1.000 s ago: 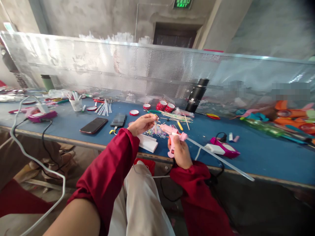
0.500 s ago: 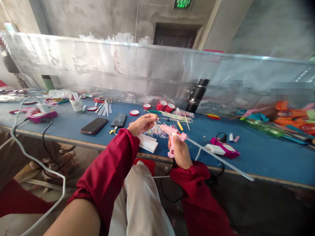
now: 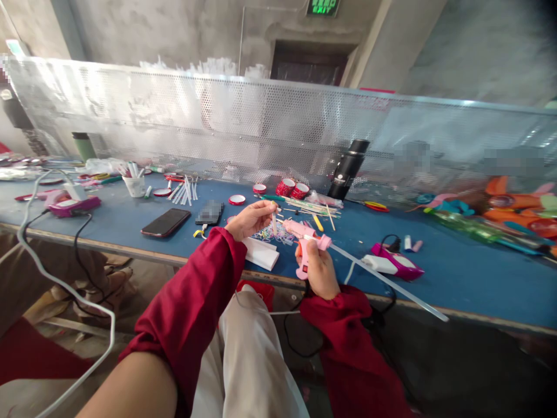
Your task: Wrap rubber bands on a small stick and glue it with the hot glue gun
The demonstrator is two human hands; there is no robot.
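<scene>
My right hand (image 3: pixel 321 270) is wrapped round the handle of a pink hot glue gun (image 3: pixel 300 231). A long translucent glue stick (image 3: pixel 391 284) juts out of the gun's back end toward the lower right. Between the thumb and fingertips of my left hand (image 3: pixel 251 219) hangs a short pale stick (image 3: pixel 274 225), its exact kind too small to tell. The gun's nozzle points at this stick from close by; whether they touch I cannot tell. Below the hands lies a pile of small multicoloured bits (image 3: pixel 282 235), beside a folded white paper-like piece (image 3: pixel 261 254).
On the blue table (image 3: pixel 470 278) lie a phone (image 3: pixel 166 223), red tape rolls (image 3: pixel 286 186), thin wooden sticks (image 3: pixel 313 207) and a magenta power strip (image 3: pixel 407 268). A black bottle (image 3: pixel 349 169) stands against the perforated metal panel (image 3: pixel 183 116). White glue sticks (image 3: pixel 187 190) lie left.
Both hands, the glue gun and the short stick keep nearly the same place. The view has shifted only very slightly.
</scene>
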